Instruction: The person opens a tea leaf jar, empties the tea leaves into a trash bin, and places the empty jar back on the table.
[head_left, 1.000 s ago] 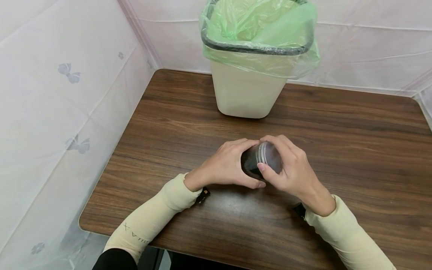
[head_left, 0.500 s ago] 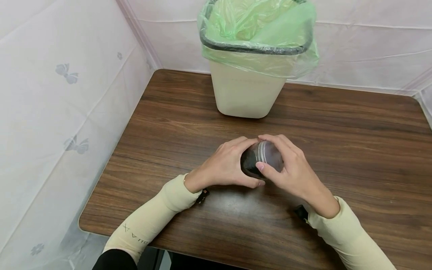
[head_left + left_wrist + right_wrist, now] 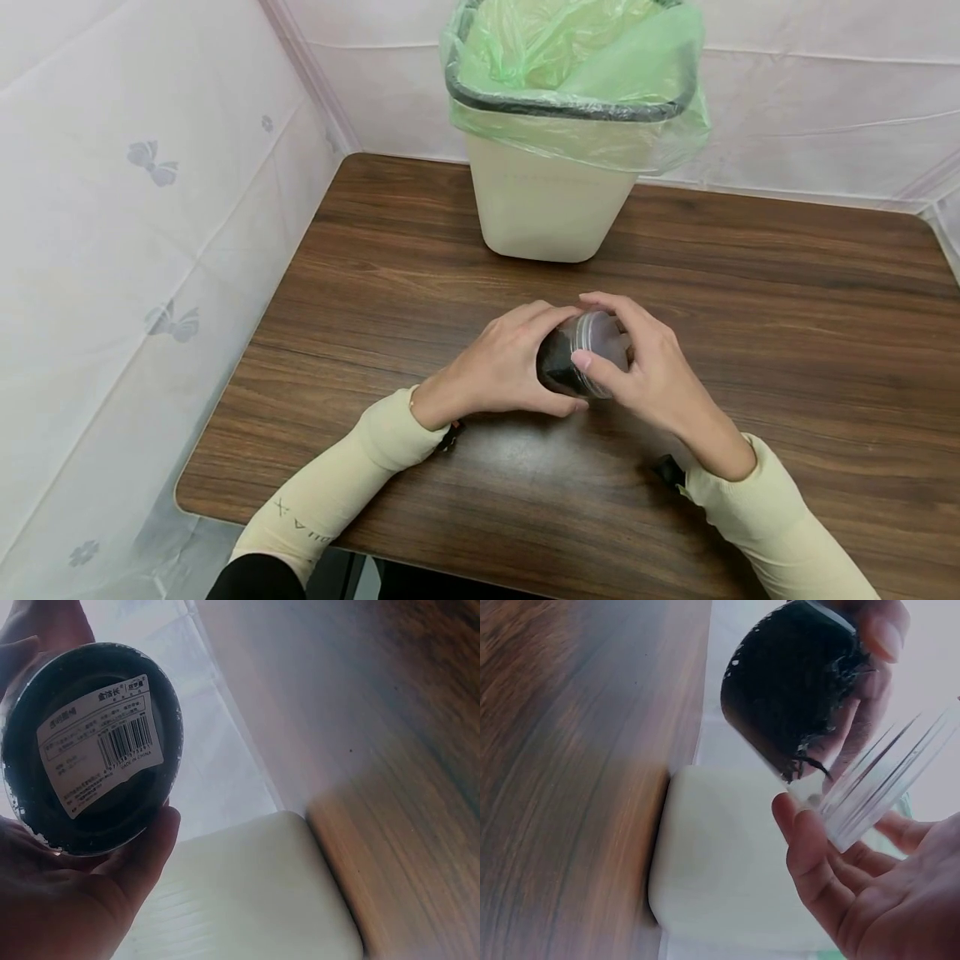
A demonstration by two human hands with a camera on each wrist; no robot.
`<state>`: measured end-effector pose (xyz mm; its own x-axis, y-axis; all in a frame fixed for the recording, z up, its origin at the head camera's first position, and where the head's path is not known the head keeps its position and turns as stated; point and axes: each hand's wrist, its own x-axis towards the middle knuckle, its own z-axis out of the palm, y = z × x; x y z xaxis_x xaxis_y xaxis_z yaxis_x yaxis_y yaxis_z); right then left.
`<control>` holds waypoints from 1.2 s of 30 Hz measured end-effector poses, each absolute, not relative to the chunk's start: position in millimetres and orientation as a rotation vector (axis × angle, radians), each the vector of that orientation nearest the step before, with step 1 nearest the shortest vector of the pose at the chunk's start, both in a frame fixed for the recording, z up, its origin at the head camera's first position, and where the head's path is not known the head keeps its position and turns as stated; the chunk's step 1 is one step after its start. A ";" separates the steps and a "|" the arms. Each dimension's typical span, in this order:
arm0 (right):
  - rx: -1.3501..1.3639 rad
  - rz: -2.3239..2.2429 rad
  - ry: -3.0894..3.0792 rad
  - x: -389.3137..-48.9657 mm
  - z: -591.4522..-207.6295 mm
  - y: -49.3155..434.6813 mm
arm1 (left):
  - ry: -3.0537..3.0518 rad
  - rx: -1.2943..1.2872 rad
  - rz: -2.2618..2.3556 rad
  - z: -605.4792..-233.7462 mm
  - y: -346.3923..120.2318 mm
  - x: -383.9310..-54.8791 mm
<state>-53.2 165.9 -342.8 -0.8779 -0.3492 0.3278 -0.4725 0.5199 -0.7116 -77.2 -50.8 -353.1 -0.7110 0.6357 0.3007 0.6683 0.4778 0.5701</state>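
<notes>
A clear jar [image 3: 558, 367] with dark, stringy contents [image 3: 787, 690] is tilted above the table, its ridged clear lid [image 3: 609, 337] facing right. My left hand [image 3: 504, 367] grips the jar's body from the left, thumb on the near side and fingers on the far side. At the lid end, my right hand [image 3: 651, 371] has its thumb on the near edge and its fingers spread around the far side. The left wrist view shows the jar's base with a white barcode label [image 3: 105, 746].
Behind the hands, a cream bin [image 3: 551, 200] with a green bag [image 3: 585, 58] over its dark rim stands on the brown wooden table [image 3: 780, 333]. Pale patterned sheeting [image 3: 135, 250] hangs at the left and back.
My right fingers have loosened and shifted on the lid, the index finger lifting away from its far edge. My left hand and the jar stay almost in place.
</notes>
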 end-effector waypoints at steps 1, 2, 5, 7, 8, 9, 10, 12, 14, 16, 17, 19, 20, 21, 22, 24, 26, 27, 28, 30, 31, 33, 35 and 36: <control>0.698 1.299 -2.614 -53.6 -342.6 165.9 | -2.650 -1.179 -1.055 -353.4 -50.8 -77.2; 0.683 1.305 -2.620 -54.0 -342.2 165.9 | -2.643 -1.183 -1.046 -353.9 -50.9 -77.3; 0.625 1.317 -2.657 -55.0 -340.4 165.6 | -2.626 -1.186 -1.016 -354.8 -51.1 -77.5; 0.582 1.321 -2.690 -55.3 -338.8 165.2 | -2.618 -1.185 -1.000 -355.2 -51.3 -77.7; 0.557 1.322 -2.708 -55.5 -338.1 165.0 | -2.615 -1.186 -0.992 -355.5 -51.4 -77.8; 0.537 1.326 -2.725 -55.5 -337.3 164.8 | -2.611 -1.187 -0.987 -355.6 -51.5 -77.9; 0.517 1.325 -2.741 -55.5 -336.5 164.6 | -2.609 -1.189 -0.983 -356.0 -51.5 -78.0; 0.484 1.314 -2.774 -55.5 -335.6 164.1 | -2.609 -1.188 -0.975 -356.4 -51.7 -77.9; 0.453 1.297 -2.806 -55.5 -334.5 163.4 | -2.606 -1.186 -0.965 -357.0 -51.7 -77.9; 0.432 1.276 -2.835 -55.4 -333.3 162.4 | -2.600 -1.185 -0.952 -357.6 -51.5 -77.8; 0.421 1.268 -2.849 -55.4 -332.6 161.9 | -2.594 -1.185 -0.945 -358.0 -51.6 -77.7; 0.406 1.249 -2.872 -55.5 -331.8 160.9 | -2.583 -1.186 -0.933 -358.6 -51.7 -77.7; 0.400 1.237 -2.882 -55.6 -331.6 160.4 | -2.578 -1.188 -0.929 -359.0 -51.8 -77.7; 0.393 1.229 -2.890 -55.8 -331.3 159.8 | -2.574 -1.190 -0.923 -359.3 -51.9 -77.7; 0.386 1.221 -2.898 -56.0 -331.1 159.3 | -2.570 -1.192 -0.920 -359.5 -52.2 -77.6; 0.375 1.209 -2.906 -56.5 -331.1 158.4 | -2.565 -1.194 -0.912 -359.8 -52.3 -77.6; 0.369 1.202 -2.907 -56.8 -331.1 157.6 | -2.564 -1.195 -0.906 -360.1 -52.4 -77.6; 0.365 1.201 -2.905 -56.9 -331.1 157.2 | -2.563 -1.194 -0.903 -360.1 -52.5 -77.6; 0.365 1.198 -2.902 -57.0 -331.4 156.9 | -2.562 -1.193 -0.901 -360.0 -52.6 -77.6; 0.368 1.196 -2.894 -57.2 -331.8 156.3 | -2.562 -1.192 -0.893 -360.0 -52.9 -77.7; 0.369 1.192 -2.891 -57.3 -331.8 156.1 | -2.562 -1.190 -0.892 -359.9 -53.1 -77.6; 0.371 1.184 -2.884 -57.6 -331.6 155.8 | -2.560 -1.189 -0.889 -359.6 -53.4 -77.7; 0.374 1.179 -2.880 -57.7 -331.4 155.7 | -2.556 -1.186 -0.887 -359.6 -53.7 -77.8; 0.373 1.180 -2.878 -57.6 -331.3 155.6 | -2.554 -1.184 -0.886 -359.6 -53.7 -78.0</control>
<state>-57.6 155.6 -331.3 -0.9716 -0.2154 0.0979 -0.2222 0.6880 -0.6908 -78.0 -53.7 -359.6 -0.6630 0.6315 0.4022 0.7449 0.5023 0.4392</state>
